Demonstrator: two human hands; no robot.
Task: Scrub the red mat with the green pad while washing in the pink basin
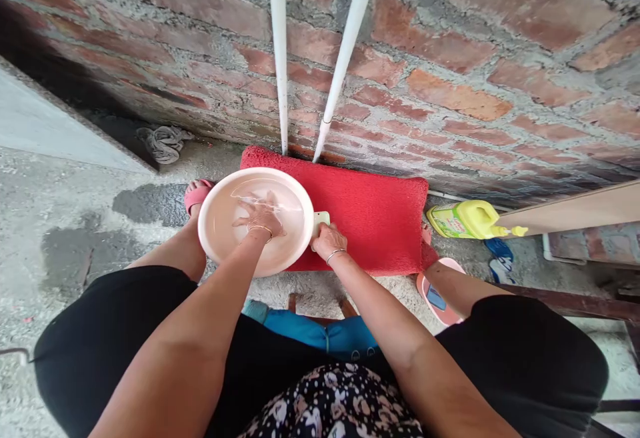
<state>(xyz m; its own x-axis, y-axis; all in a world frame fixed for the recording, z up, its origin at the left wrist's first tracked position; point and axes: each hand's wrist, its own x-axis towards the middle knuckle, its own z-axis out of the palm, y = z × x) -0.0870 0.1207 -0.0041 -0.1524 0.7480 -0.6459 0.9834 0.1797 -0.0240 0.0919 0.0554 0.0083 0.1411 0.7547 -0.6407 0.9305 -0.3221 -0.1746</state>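
A round cream basin (206,245) of clear water rests on the left part of a red textured mat (375,218). Inside it, my left hand (263,217) is in the water, fingers spread, with a thin bangle at the wrist. Just outside the basin's right rim, my right hand (329,241) is closed around a small pale green flat piece (323,218) with rounded corners. What kind of piece it is, I cannot make out. My right fingers are partly hidden by the back of the hand.
A yellow detergent jug (463,218) with a pump lies to the right of the mat. Closer to me is a pink tub (434,318) with a blue item in it. White pipes (345,58) run down the brick wall. A grey rag (164,143) lies at the left.
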